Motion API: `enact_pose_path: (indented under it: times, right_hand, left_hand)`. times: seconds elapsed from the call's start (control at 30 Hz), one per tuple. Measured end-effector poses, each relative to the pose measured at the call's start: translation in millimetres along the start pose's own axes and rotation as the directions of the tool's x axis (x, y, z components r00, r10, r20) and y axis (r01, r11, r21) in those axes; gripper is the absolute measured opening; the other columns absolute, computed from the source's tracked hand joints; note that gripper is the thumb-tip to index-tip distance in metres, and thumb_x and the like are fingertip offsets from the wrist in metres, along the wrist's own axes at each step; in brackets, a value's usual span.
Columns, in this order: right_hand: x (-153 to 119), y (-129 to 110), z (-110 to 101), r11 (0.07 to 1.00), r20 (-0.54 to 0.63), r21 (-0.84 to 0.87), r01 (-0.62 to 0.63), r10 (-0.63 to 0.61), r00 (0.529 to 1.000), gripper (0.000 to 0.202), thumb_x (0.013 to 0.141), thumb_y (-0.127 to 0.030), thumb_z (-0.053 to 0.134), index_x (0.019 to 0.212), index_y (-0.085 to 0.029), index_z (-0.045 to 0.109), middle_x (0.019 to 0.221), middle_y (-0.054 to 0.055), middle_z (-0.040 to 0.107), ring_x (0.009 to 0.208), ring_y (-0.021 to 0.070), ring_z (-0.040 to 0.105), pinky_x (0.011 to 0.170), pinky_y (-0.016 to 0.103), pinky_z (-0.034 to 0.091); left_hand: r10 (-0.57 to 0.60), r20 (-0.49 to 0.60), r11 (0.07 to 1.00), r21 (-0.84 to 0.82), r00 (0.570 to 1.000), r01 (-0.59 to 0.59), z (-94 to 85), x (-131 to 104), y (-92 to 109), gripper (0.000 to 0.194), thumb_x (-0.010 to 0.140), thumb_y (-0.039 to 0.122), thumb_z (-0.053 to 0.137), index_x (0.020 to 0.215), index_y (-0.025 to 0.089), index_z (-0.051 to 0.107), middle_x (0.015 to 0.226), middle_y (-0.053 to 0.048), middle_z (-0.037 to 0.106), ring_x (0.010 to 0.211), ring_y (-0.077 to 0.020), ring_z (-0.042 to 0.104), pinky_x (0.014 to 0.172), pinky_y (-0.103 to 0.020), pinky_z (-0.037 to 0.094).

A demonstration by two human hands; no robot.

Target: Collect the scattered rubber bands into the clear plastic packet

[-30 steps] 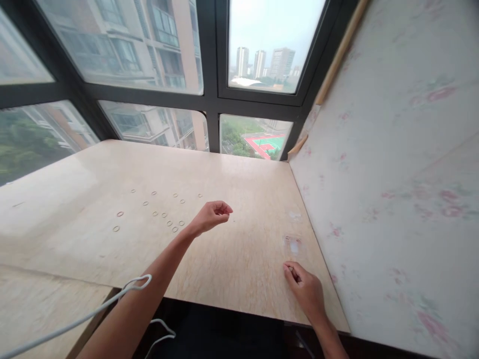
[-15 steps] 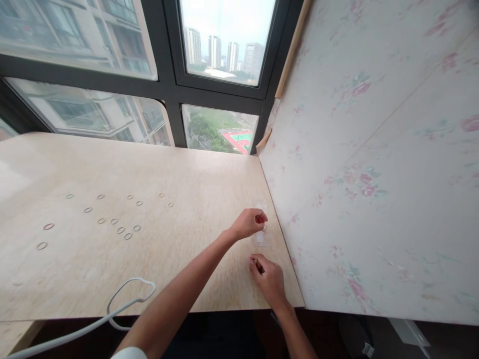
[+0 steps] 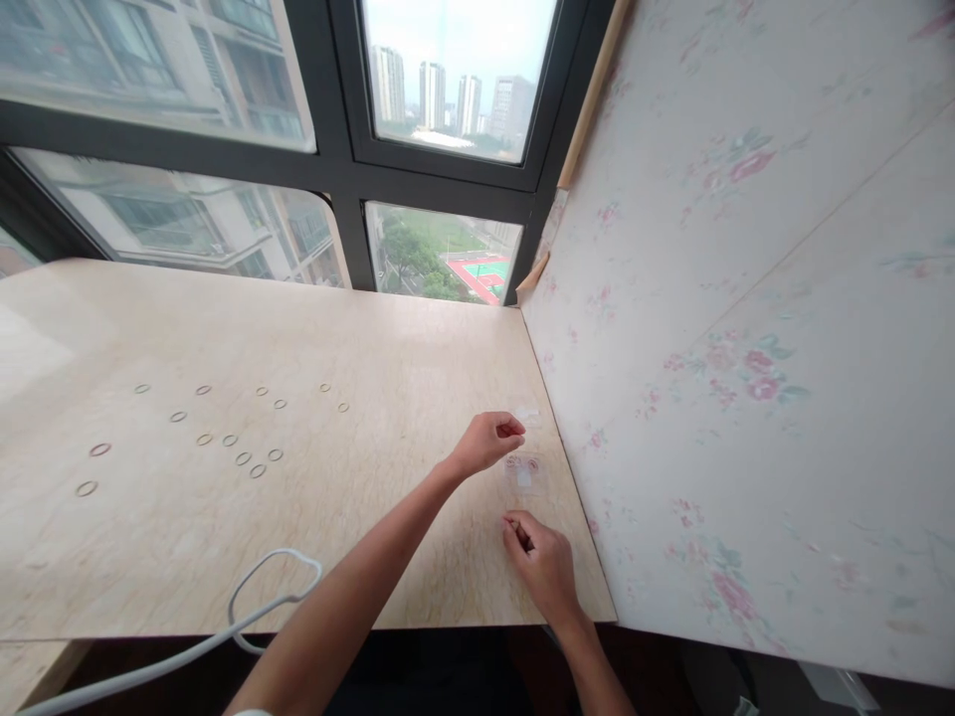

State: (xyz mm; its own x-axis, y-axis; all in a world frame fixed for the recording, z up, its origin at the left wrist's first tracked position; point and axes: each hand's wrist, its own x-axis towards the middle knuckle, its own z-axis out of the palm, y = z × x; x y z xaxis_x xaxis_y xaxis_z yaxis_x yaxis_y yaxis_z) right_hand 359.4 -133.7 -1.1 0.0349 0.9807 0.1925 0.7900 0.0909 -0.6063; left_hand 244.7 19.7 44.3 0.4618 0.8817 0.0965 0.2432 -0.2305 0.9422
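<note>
Above the far edge of a small clear plastic box is my left hand, its thumb and fingers drawn together; whether anything is between the fingertips I cannot make out. Reddish rings show inside the box. Nearer the front edge, my right hand is curled, with thumb and forefinger pinched; whatever they hold is too small to name. A clear plastic piece, perhaps a lid, lies just beyond my left hand.
Several thin rings lie scattered over the left of the marble-patterned surface, one of them a darker red ring. A white cable loops over the front edge. Flowered wall borders the right, windows the back.
My left hand has drawn back slightly to the left, uncovering more of the box and its reddish rings. The right hand keeps its pinch. The view has shifted a little.
</note>
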Motion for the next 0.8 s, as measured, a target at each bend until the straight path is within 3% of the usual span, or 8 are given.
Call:
enact_pose_path:
  times: [0.13,0.33,0.5,0.67,0.8]
  right_hand:
    - [0,-3,0,1.0,-0.004,-0.012,-0.005,0.005,1.0,0.033,0.091,-0.038,0.042,0.086,-0.02,0.07,0.059,0.0,0.063,0.051,0.0131,0.057,0.053,0.022,0.04]
    - [0,0,2,0.998,0.002,0.013,-0.058,0.058,0.998,0.038,0.088,-0.048,0.045,0.083,-0.02,0.069,0.055,-0.001,0.058,0.049,0.0138,0.054,0.051,0.022,0.041]
    - [10,-11,14,0.955,0.042,0.252,-0.159,0.153,0.987,0.042,0.081,-0.056,0.054,0.083,-0.017,0.069,0.058,0.001,0.059,0.05,0.0148,0.054,0.047,0.023,0.044]
    - [34,-72,34,0.901,0.182,0.39,-0.191,0.128,0.975,0.043,0.079,-0.058,0.056,0.084,-0.017,0.067,0.048,-0.004,0.044,0.041,0.0118,0.043,0.036,0.021,0.036]
    - [67,-140,57,0.894,0.263,0.437,-0.1,-0.021,0.965,0.037,0.081,-0.053,0.056,0.083,-0.018,0.066,0.047,-0.005,0.042,0.04,0.01,0.041,0.036,0.02,0.034]
  left_hand:
    - [-0.116,-0.116,0.991,-0.084,0.986,0.107,-28.5,-25,-3,0.011,0.075,0.023,0.06,0.08,0.014,0.066,0.072,-0.004,0.068,0.067,-0.0129,0.062,0.06,-0.023,0.048]
    - [-0.25,-0.3,0.966,-0.142,0.921,0.216,-79.6,-76,-22,0.011,0.074,0.024,0.059,0.078,0.015,0.064,0.069,-0.003,0.066,0.064,-0.0133,0.061,0.058,-0.023,0.046]
    - [-0.277,-0.436,0.958,-0.052,0.856,0.283,-109.4,-123,-46,0.01,0.076,0.024,0.056,0.078,0.018,0.063,0.075,-0.003,0.068,0.069,-0.0153,0.062,0.064,-0.027,0.048]
    - [-0.217,-0.478,0.932,0.158,0.851,0.326,-124.7,-166,-62,0.012,0.079,0.021,0.052,0.08,0.02,0.063,0.081,-0.006,0.068,0.073,-0.0184,0.061,0.068,-0.031,0.046]
    - [-0.159,-0.482,0.926,0.229,0.862,0.299,-135.2,-191,-71,0.013,0.081,0.019,0.049,0.082,0.02,0.062,0.082,-0.007,0.066,0.075,-0.0191,0.059,0.069,-0.032,0.044]
